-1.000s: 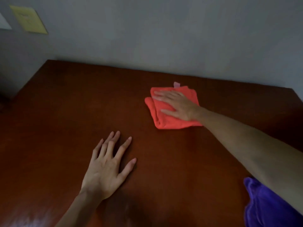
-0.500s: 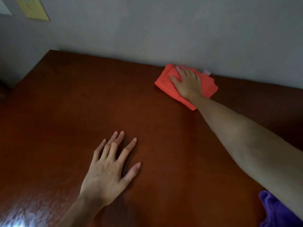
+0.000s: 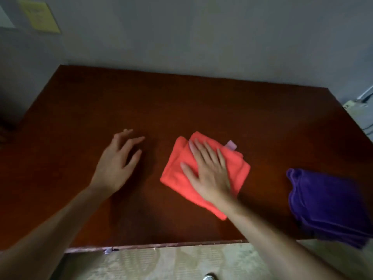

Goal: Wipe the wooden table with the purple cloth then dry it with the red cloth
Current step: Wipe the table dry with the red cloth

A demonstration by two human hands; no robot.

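Observation:
The dark wooden table (image 3: 181,102) fills the middle of the head view. A folded red cloth (image 3: 177,166) lies flat near the table's centre, with a small pale tag at its far corner. My right hand (image 3: 207,170) presses flat on top of the red cloth, fingers spread. My left hand (image 3: 119,158) is to the left of the cloth, fingers apart, resting lightly on or just above the wood and holding nothing. The folded purple cloth (image 3: 327,203) lies at the table's front right corner, partly over the edge.
The table's far edge meets a grey wall (image 3: 201,37) with a yellow note (image 3: 38,17) at upper left. The table's front edge (image 3: 161,244) runs across the lower frame, pale patterned floor below. A white device with cables (image 3: 357,110) sits past the right edge.
My right hand has dragged the red cloth from the far edge by the wall back toward me, to the table's centre. My left hand has lifted slightly. The view has pulled back, showing the front edge.

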